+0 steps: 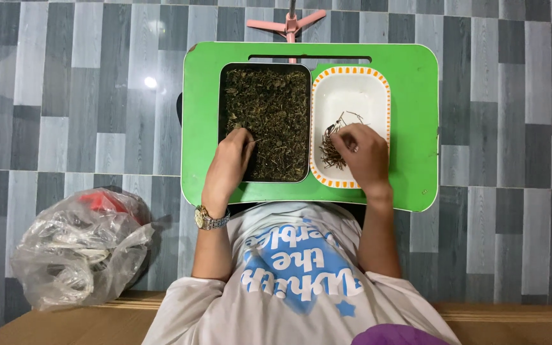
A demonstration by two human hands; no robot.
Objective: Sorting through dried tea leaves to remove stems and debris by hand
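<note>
- Nearest the camera is the person's torso in a pale printed T-shirt (298, 268), both forearms reaching toward 12 o'clock.
- At 8 o'clock from the torso, a crumpled clear plastic bag (78, 246) with something red inside lies on the tiled floor (71, 102).
- A metal wristwatch (209, 219) sits on the left wrist.
- The left hand (230, 156) rests on the near-left part of the dark metal tray (265, 66), fingers curled down into the dried green-brown leaves (276, 115) that fill it; whether it pinches any cannot be told.
- The right hand (362, 153) lies over the near part of the white rectangular dish (352, 92) with its orange-dashed rim, fingers bent and loosely closed against a small heap of brown stems (331, 151) at its 9 o'clock.
- Tray and dish stand side by side, touching, on the green surface (413, 115), a small lap table.
- Beyond its far edge, at 12 o'clock, a pink stand base (287, 25) rests on the floor.
</note>
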